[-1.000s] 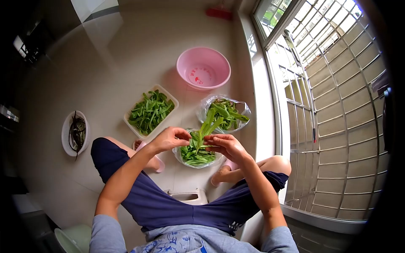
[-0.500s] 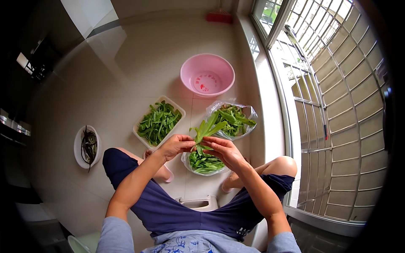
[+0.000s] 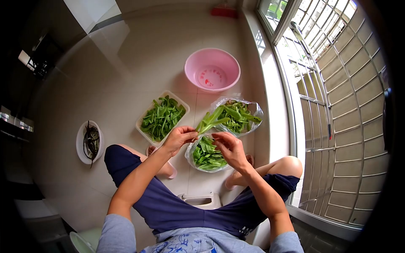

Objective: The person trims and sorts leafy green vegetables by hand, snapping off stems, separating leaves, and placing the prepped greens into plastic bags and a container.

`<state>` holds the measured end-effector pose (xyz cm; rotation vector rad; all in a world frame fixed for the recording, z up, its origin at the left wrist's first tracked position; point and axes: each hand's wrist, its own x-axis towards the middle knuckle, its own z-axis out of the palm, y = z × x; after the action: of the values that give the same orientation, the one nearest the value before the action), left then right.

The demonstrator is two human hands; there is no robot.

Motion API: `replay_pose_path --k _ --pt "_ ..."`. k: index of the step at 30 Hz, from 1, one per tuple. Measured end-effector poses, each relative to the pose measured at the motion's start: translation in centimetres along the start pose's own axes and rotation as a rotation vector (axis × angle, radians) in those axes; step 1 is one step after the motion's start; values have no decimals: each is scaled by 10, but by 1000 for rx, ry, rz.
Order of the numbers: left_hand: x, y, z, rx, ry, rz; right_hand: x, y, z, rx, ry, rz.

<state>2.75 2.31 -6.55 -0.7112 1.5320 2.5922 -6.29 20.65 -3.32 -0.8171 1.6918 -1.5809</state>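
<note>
My left hand (image 3: 180, 140) is closed in a pinch on the base of a leafy green stalk (image 3: 209, 120). The stalk's leaves point up and to the right. Just right of it, my right hand (image 3: 231, 148) hovers over a plastic bag of leaves (image 3: 206, 156), its fingers bent inward. Whatever its fingertips hold, if anything, is too small to make out. Behind the stalk lies another clear bag of leafy greens (image 3: 238, 116), partly covered by the leaves. A pale rectangular basket (image 3: 184, 101) heaped with green leaves sits beyond my left hand.
A pink basin (image 3: 213, 57) stands farther off on the tiled floor. Over to the left, a white oval basket (image 3: 80, 145) holds dark, long strips. The window ledge (image 3: 276, 114) and barred window run along the right side. A pale stool (image 3: 202, 201) shows between my legs.
My right hand has come away from the stalk and moved slightly right, leaving a gap. My left hand still grips the stalk. The whole view has shifted a little.
</note>
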Motion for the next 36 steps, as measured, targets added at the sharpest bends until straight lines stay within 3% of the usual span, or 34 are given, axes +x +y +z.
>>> replay_pose_path --k 1,2,11,13,14,15,17,18,21,25,27,32,34,36 --pt "-1 0 1 3 -3 -5 -1 -3 1 -383 110 -187" --pt "-2 0 3 17 3 -4 1 -1 3 -570 206 -361" --pt "-2 -7 3 104 -67 10 2 1 13 -757 141 -643" --pt "-3 -7 3 135 -92 25 2 -8 10 -747 156 -703" --pt "-4 -8 4 159 -74 12 6 -15 5 -686 285 -714" --pt "-4 -8 5 181 -55 0 9 -19 -5 -698 376 -689" --pt "-5 -7 7 208 -46 -3 13 -28 -21 -565 440 -436" --pt "-5 -9 6 279 -74 32 15 -23 -25 -565 442 -434" --pt "-5 -13 8 360 -112 84 18 1 -23 -220 327 -237" --pt "-6 -13 12 409 -114 139 17 25 -12 -166 108 173" --pt "-5 -12 11 414 -87 140 15 31 -3 -67 112 177" --pt "-6 -3 10 300 -68 75 1 7 7 -185 103 -37" --pt "-5 -4 8 186 -68 16 1 3 9 -370 88 -347" --pt "-5 -4 8 179 -60 16 0 -1 9 -379 84 -357"
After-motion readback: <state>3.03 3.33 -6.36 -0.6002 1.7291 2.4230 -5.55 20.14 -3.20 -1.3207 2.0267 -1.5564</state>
